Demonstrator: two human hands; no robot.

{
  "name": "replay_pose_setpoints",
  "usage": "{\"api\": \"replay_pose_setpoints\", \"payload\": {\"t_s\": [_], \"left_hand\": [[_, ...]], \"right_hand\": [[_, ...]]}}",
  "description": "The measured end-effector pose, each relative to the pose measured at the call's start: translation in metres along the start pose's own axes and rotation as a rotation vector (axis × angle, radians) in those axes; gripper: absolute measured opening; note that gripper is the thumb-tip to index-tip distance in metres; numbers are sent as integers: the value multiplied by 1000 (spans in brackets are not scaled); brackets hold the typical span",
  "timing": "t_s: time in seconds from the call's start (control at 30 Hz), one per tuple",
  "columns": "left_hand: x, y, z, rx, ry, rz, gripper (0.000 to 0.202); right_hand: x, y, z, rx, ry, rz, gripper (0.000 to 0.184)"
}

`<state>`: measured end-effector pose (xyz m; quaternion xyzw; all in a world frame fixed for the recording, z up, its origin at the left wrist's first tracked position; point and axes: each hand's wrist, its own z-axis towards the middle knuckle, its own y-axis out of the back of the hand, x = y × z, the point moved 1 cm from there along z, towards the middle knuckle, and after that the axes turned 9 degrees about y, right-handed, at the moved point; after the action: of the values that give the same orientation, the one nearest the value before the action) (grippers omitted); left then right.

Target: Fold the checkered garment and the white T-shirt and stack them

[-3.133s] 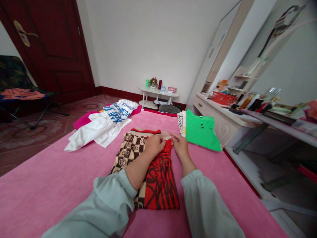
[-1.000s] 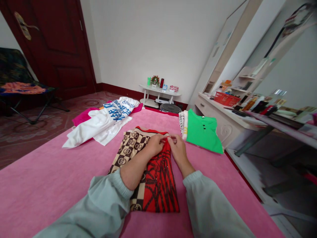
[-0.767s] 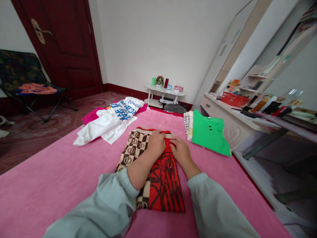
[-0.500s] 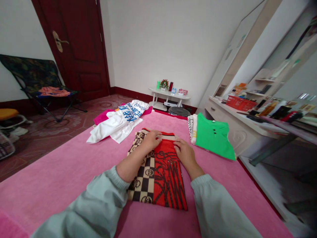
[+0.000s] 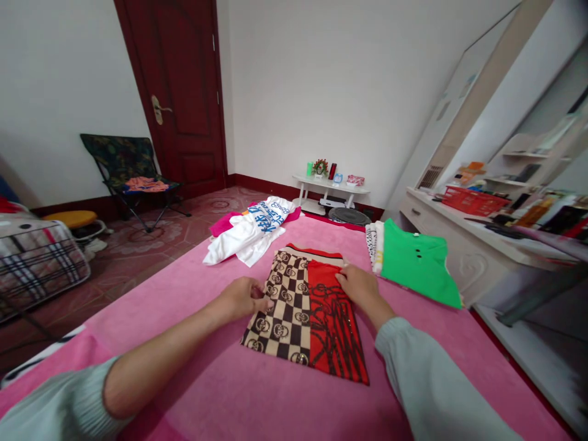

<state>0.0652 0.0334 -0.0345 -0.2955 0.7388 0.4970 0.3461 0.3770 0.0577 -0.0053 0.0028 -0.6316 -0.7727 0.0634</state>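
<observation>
A folded shirt (image 5: pixel 294 312) lies in front of me, with a tan and dark brown checkered left half and a red right half covered in dark scribbles. Its striped collar band faces away from me. My left hand (image 5: pixel 243 298) pinches the left edge between thumb and fingers. At the upper right edge, just below the collar, my right hand (image 5: pixel 361 286) has its fingers closed on the red cloth. The fingertips of the right hand are partly hidden.
The shirt rests on a pink bed cover (image 5: pixel 193 343). Beyond it is a loose pile with a white printed shirt (image 5: pixel 257 229). To the right sits a stack topped by a green folded shirt (image 5: pixel 416 260). A dresser (image 5: pixel 427 214) stands along the right side.
My left hand has gone from the collar down to the shirt's left edge. My right hand stays near the upper right edge. The view has turned left.
</observation>
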Motion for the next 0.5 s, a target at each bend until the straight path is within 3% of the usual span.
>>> {"api": "replay_pose_setpoints", "payload": {"t_s": [0.1, 0.17, 0.33, 0.5], "left_hand": [[-7, -9, -17, 184, 10, -167, 33], [-14, -16, -27, 222, -10, -244, 34], [-26, -33, -44, 187, -73, -339, 32], [-24, -48, -48, 161, -145, -469, 14]], "right_hand": [[46, 26, 8, -81, 9, -67, 36], [83, 33, 14, -135, 63, 21, 40], [158, 14, 29, 115, 133, 102, 57], [189, -6, 43, 214, 169, -46, 32]]}}
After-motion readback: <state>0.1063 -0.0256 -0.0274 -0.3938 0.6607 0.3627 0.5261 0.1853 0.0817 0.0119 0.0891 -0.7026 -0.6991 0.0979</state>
